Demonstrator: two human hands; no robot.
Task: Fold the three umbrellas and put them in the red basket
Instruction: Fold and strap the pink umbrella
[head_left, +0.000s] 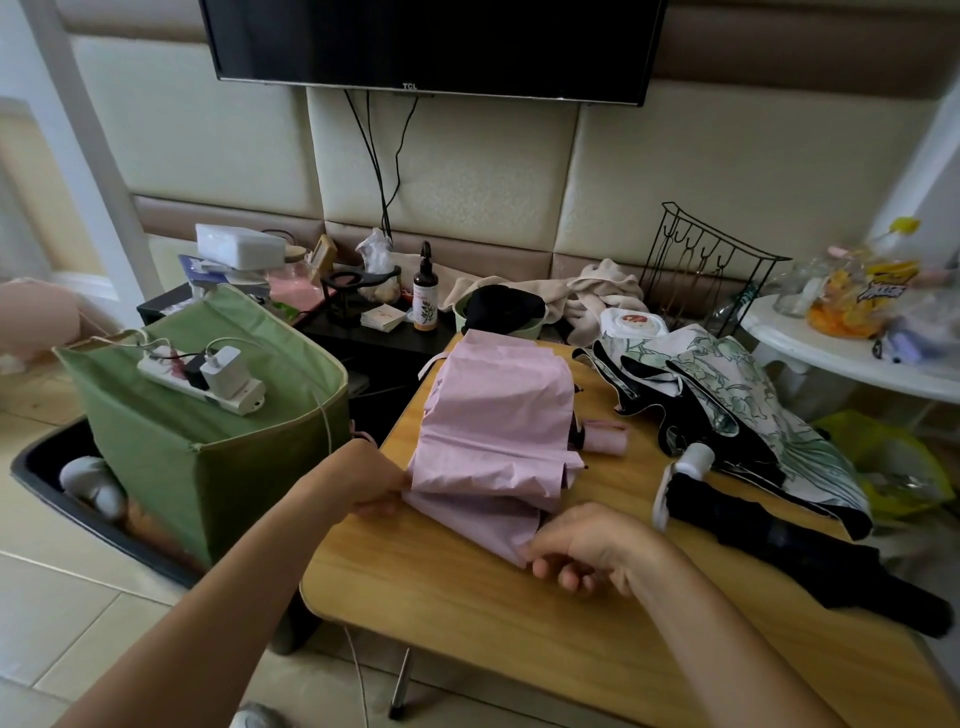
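My right hand (582, 545) and left hand (371, 486) each pinch an edge of the pink umbrella (493, 431) on the wooden table (467, 597), its canopy loose. The other 2 umbrellas, floral (737, 395) and black (779, 545), lie unfolded beside it; I see no red basket, so all 3 remain.

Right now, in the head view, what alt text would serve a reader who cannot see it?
Two bare hands work a pink umbrella on a wooden table: the left hand pinches its left edge, the right hand grips its near fold. A floral umbrella and a black umbrella lie to the right; a green bag stands left.
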